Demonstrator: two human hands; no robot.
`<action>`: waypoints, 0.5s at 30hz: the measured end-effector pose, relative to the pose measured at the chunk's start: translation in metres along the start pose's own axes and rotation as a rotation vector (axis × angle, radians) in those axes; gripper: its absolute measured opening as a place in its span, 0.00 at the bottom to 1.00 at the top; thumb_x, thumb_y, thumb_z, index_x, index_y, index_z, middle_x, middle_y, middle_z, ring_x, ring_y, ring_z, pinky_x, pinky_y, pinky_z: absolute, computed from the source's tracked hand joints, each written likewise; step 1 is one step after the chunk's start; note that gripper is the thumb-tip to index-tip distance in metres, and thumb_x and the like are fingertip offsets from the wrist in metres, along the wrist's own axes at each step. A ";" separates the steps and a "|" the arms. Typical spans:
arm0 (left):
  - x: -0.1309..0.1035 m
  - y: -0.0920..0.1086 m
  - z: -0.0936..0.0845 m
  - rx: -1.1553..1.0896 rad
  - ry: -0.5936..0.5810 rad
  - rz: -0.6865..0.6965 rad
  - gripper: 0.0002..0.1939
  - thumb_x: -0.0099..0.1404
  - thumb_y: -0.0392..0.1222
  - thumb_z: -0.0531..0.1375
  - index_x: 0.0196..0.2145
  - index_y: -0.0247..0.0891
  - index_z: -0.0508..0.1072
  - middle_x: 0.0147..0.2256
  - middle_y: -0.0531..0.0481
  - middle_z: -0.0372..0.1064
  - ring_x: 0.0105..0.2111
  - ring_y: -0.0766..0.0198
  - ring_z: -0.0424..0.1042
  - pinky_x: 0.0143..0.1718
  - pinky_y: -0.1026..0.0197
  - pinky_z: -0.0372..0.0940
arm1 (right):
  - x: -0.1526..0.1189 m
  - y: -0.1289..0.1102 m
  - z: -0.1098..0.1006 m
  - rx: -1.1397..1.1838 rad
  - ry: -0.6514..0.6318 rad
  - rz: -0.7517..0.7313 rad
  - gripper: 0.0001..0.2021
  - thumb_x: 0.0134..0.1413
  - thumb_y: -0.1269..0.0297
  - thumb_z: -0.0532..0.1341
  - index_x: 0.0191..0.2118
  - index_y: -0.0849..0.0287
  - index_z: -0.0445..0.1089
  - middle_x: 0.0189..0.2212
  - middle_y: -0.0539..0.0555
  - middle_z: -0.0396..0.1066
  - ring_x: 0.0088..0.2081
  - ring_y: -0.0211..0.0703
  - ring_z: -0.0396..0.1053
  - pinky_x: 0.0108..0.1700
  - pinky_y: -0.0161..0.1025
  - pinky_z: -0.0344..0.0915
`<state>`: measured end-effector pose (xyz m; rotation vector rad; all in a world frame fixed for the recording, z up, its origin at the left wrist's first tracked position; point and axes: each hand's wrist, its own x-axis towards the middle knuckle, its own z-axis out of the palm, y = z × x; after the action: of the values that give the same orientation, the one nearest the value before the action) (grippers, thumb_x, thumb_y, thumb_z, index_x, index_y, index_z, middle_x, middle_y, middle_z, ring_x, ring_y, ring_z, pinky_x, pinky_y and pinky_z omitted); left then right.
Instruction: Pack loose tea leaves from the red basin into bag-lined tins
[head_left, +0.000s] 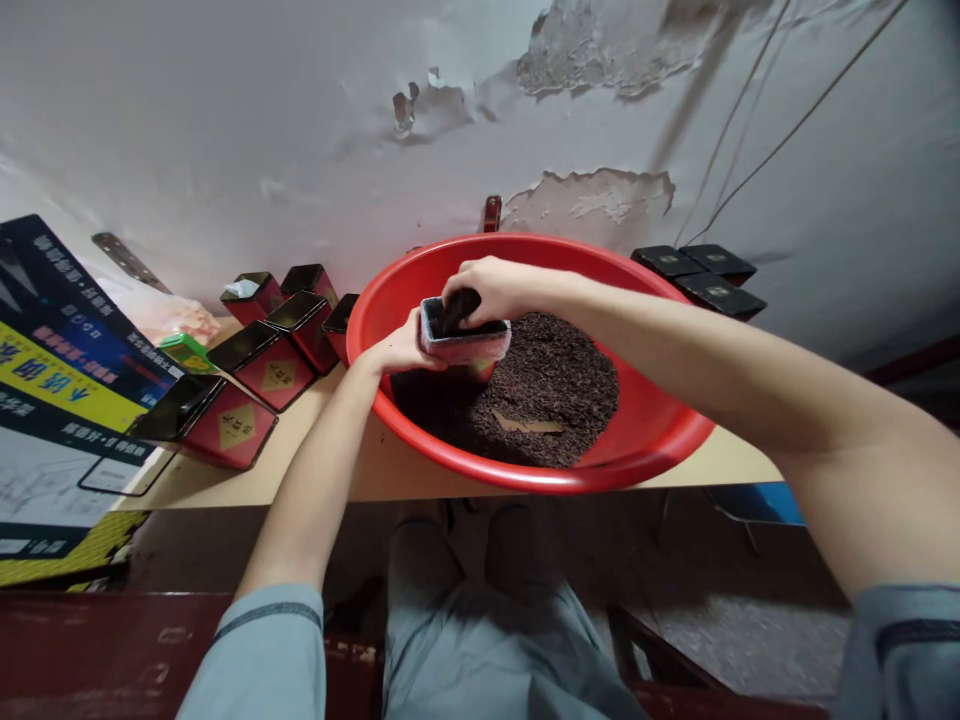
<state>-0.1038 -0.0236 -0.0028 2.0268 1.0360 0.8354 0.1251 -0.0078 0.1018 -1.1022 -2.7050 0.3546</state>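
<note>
Above the red basin (652, 425), in the head view, steadying the open container (471, 350) with the left hand (405, 347), curling fingers firmly around its side. Pinching a dark clump (459, 310) at the container's mouth, over the basin, with the nearly closed fingers of the right hand (491, 290). Apparently filling from the loose dark leaves (562, 370) inside the basin; probably calling next for spreading the right fingers within the opening while keeping the container steady.

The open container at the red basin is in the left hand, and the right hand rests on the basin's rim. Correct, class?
No: the head view shows the right hand at the mouth of the open container, not on the basin rim.
</note>
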 end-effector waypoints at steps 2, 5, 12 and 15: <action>0.001 -0.005 -0.001 -0.018 -0.002 -0.033 0.61 0.38 0.47 0.78 0.67 0.33 0.60 0.64 0.32 0.67 0.70 0.33 0.61 0.72 0.32 0.53 | -0.004 -0.003 0.011 -0.078 -0.016 -0.055 0.19 0.50 0.69 0.72 0.50 0.54 0.83 0.48 0.59 0.77 0.52 0.58 0.75 0.60 0.52 0.68; 0.003 -0.011 -0.002 -0.040 -0.017 -0.057 0.63 0.36 0.45 0.79 0.68 0.32 0.60 0.64 0.31 0.66 0.70 0.31 0.60 0.73 0.34 0.53 | -0.008 -0.005 0.023 -0.083 -0.030 -0.038 0.22 0.53 0.71 0.68 0.55 0.53 0.82 0.47 0.57 0.80 0.48 0.55 0.76 0.58 0.50 0.68; 0.003 -0.009 -0.002 -0.057 -0.013 -0.048 0.64 0.37 0.47 0.80 0.69 0.31 0.59 0.64 0.32 0.66 0.71 0.30 0.58 0.74 0.34 0.51 | 0.008 -0.016 0.025 -0.225 -0.144 0.016 0.22 0.59 0.69 0.64 0.58 0.54 0.80 0.47 0.58 0.83 0.44 0.52 0.78 0.50 0.45 0.70; 0.003 -0.003 -0.002 -0.049 -0.042 -0.037 0.65 0.37 0.46 0.80 0.69 0.30 0.58 0.66 0.32 0.65 0.71 0.29 0.56 0.75 0.34 0.49 | 0.010 -0.010 0.009 -0.270 -0.225 -0.004 0.22 0.55 0.63 0.70 0.56 0.53 0.82 0.42 0.55 0.83 0.42 0.52 0.79 0.48 0.46 0.72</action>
<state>-0.1057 -0.0191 -0.0034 1.9699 1.0169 0.7880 0.1087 -0.0087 0.0968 -1.1881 -3.0229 0.1189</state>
